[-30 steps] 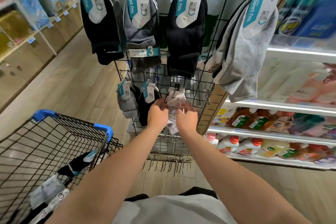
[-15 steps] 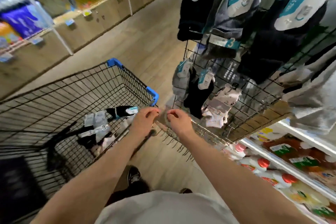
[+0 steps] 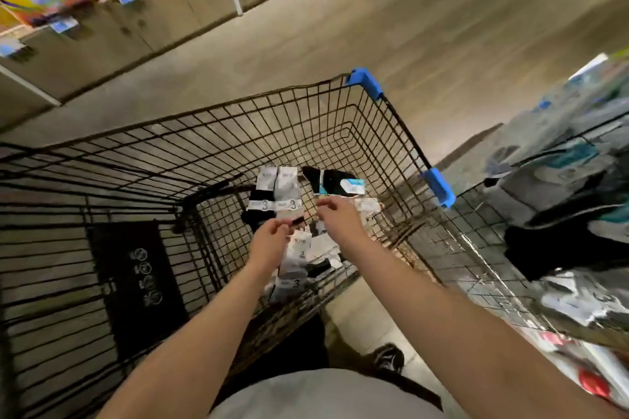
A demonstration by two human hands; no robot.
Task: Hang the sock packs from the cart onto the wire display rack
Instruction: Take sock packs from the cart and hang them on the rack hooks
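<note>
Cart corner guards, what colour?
Blue corner guards on the black wire cart; they show clearly in the head view, the only one.

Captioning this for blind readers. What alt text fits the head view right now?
The left hand and right hand reach down into a black wire cart over loose sock packs on its floor; whether the left grips anything is unclear. The wire display rack, hung with socks, is blurred at right.
</note>
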